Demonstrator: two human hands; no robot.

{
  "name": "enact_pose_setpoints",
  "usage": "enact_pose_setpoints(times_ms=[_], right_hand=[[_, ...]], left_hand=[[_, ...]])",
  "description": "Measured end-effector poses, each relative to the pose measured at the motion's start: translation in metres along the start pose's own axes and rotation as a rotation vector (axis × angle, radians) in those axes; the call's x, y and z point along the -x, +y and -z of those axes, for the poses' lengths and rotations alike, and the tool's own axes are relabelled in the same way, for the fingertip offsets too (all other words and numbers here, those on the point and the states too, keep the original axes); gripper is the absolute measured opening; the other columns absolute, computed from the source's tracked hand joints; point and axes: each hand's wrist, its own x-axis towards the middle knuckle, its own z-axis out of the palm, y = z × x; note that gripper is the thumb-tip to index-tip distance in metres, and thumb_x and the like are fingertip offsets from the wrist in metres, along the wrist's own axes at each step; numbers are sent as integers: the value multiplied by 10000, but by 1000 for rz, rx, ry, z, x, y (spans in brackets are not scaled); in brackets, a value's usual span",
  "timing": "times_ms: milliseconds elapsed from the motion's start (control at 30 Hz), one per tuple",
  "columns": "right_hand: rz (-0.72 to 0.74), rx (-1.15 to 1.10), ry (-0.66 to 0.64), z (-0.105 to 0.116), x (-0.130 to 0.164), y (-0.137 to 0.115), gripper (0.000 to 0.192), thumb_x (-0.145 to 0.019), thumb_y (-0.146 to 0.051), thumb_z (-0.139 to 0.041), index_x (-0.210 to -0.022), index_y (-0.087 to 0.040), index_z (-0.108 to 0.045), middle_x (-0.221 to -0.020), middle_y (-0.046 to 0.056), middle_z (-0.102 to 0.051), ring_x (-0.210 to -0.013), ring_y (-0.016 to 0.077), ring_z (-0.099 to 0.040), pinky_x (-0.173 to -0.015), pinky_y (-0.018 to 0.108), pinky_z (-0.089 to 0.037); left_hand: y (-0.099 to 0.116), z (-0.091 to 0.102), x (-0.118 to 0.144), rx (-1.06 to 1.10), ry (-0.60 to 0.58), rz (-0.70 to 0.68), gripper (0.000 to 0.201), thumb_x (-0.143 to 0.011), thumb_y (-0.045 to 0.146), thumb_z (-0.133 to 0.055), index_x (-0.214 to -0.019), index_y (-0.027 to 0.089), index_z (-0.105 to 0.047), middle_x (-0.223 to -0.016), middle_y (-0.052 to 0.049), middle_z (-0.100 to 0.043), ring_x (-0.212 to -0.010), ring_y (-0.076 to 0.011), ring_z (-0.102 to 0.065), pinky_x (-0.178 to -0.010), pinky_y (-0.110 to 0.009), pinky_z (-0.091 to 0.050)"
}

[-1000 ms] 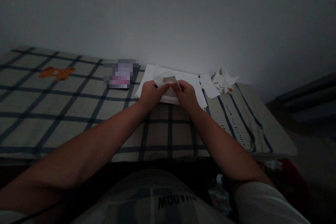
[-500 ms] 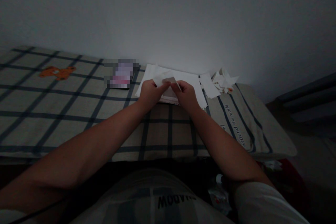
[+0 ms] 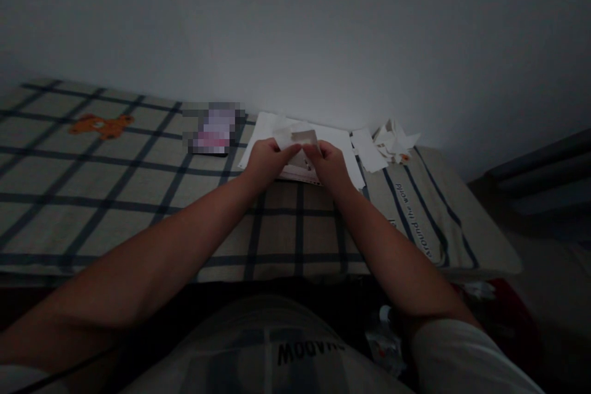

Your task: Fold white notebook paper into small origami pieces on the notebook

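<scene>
The scene is dim. My left hand (image 3: 266,161) and my right hand (image 3: 329,164) meet over a stack of white sheets (image 3: 344,141) lying on a checked cloth (image 3: 138,184). Both hands pinch a small folded piece of white paper (image 3: 299,137) between thumbs and fingers, holding it just above the sheets. The lower part of the folded paper is hidden behind my fingers.
A pile of white paper scraps (image 3: 391,140) lies to the right of the sheets, near the wall. A blurred pinkish object (image 3: 213,129) sits left of the sheets. An orange bear print (image 3: 100,125) marks the cloth at far left. The cloth's right edge drops off by dark furniture.
My hands have drawn closer together and turned the folded paper slightly upward; its grey flap now shows higher above my fingers. My arms have barely moved.
</scene>
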Motion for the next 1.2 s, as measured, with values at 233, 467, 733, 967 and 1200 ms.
enact_pose_setpoints(times_ms=[233,467,733,967,1200], right_hand=[[-99,-329,-149,6,-3,-2,655,-800,-841,-583,-998,-228,-704,-897,39,-658,-787,161,-619,-607,293,-522],[-112,-375,-214,10,-6,10,449,-752,-670,-798,-810,-228,-740,-773,11,-688,-699,137,-623,-640,299,-539],[-117,-217,-230,12,-8,14,483,-776,-698,-759,-747,-216,-746,-702,11,-701,-643,130,-597,-652,293,-505],[-124,-225,-168,10,-7,15,465,-785,-670,-762,-695,-215,-724,-631,5,-670,-587,133,-570,-601,296,-456],[-90,-181,-145,10,-6,16,481,-865,-665,-689,-685,-219,-694,-617,0,-647,-593,133,-568,-620,300,-445]], left_hand=[[-8,5,-14,231,40,58,333,-667,423,-784,-850,147,-747,-823,-60,-758,-725,-182,-658,-667,-292,-508],[-5,6,-13,231,-85,65,396,-642,446,-788,-878,132,-742,-821,-73,-752,-727,-184,-656,-680,-306,-513],[-6,8,-14,77,-97,54,288,-687,435,-763,-725,157,-696,-681,-23,-682,-634,-148,-577,-605,-273,-435],[2,8,-8,45,-107,67,239,-746,397,-755,-731,166,-695,-693,-22,-675,-650,-148,-579,-614,-274,-432],[6,6,-5,138,-121,65,225,-771,379,-739,-766,157,-702,-698,-17,-672,-658,-140,-577,-641,-272,-449]])
